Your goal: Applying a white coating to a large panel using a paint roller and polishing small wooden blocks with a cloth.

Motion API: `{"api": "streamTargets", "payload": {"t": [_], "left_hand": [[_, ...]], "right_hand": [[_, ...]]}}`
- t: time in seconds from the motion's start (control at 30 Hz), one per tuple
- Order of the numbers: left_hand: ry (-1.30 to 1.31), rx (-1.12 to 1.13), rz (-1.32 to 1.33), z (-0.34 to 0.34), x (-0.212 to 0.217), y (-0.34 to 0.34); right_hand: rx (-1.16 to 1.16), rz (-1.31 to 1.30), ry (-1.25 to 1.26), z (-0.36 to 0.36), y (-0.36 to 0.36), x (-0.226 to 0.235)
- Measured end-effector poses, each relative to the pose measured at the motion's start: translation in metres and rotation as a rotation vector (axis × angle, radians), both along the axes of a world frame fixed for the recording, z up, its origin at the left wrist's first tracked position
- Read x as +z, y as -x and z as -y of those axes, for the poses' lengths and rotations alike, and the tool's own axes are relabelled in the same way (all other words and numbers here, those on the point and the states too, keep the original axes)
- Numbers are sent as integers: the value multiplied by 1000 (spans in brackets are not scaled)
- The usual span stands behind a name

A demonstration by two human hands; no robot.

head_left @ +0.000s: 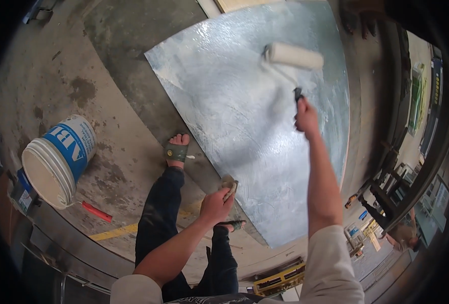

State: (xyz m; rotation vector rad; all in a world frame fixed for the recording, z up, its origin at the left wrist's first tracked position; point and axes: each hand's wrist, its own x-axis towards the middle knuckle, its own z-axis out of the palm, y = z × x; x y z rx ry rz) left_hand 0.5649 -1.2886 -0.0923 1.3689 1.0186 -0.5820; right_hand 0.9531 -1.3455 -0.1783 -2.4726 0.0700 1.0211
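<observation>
My right hand (307, 117) is closed around the dark handle of a paint roller (295, 56). The roller's pale sleeve is over the far part of a large grey sheet (255, 126), whose surface shines with whitish wet streaks. By the sheet's near left edge, my left hand (217, 205) is closed on a small beige, cloth-like thing (229, 183); its exact kind is unclear. On the floor to the left stands a white bucket (57, 157) with a blue band and pale material inside. A red grip (96, 212) lies beside the bucket's rim.
My sandalled foot (177, 147) is close to the sheet's left edge. Stained concrete floor (118, 187) carries a yellow line (114, 233). At the right are dark metal framing (412, 202) and another person (404, 235). A yellow rack (280, 279) stands at the bottom.
</observation>
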Motion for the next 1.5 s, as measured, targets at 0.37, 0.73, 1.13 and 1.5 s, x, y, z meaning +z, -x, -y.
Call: {"api": "streamTargets", "payload": {"t": [0.37,0.73,1.13,1.5], "left_hand": [[2,50,-104,-5,-41,46],[-28,-118,-21,114,-29,68],[3,-72,14,86,-12,33],[54,198,-14,-9,-18,13]], "right_hand": [[113,134,-163,-105,-51,-16],[397,-4,461,356,170,75],[606,43,488,318,167,98],[561,312,-64,-103,84,-18]]}}
